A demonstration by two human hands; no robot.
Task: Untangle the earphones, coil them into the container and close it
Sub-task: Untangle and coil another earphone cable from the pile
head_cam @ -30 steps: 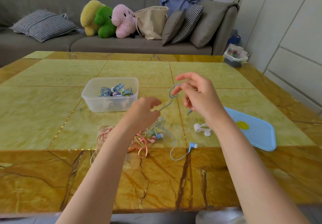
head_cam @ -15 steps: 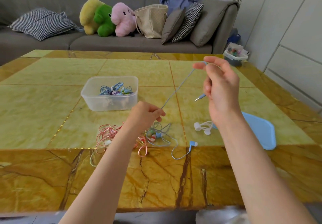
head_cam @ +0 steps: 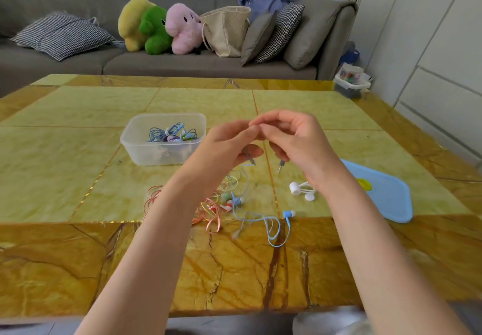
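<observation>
Both hands meet above the desk (head_cam: pixel 78 173), the left hand (head_cam: pixel 224 147) and right hand (head_cam: pixel 300 144) each pinching the blue earphone cable (head_cam: pixel 247 191) at one shared grip, fingertips touching. The cable hangs down and toward the person — its buds lie on the desk beneath, its plug (head_cam: pixel 280 166) dangling under the right hand. The open container (head_cam: pixel 164 139) sits to the left, nearer the left hand.
</observation>
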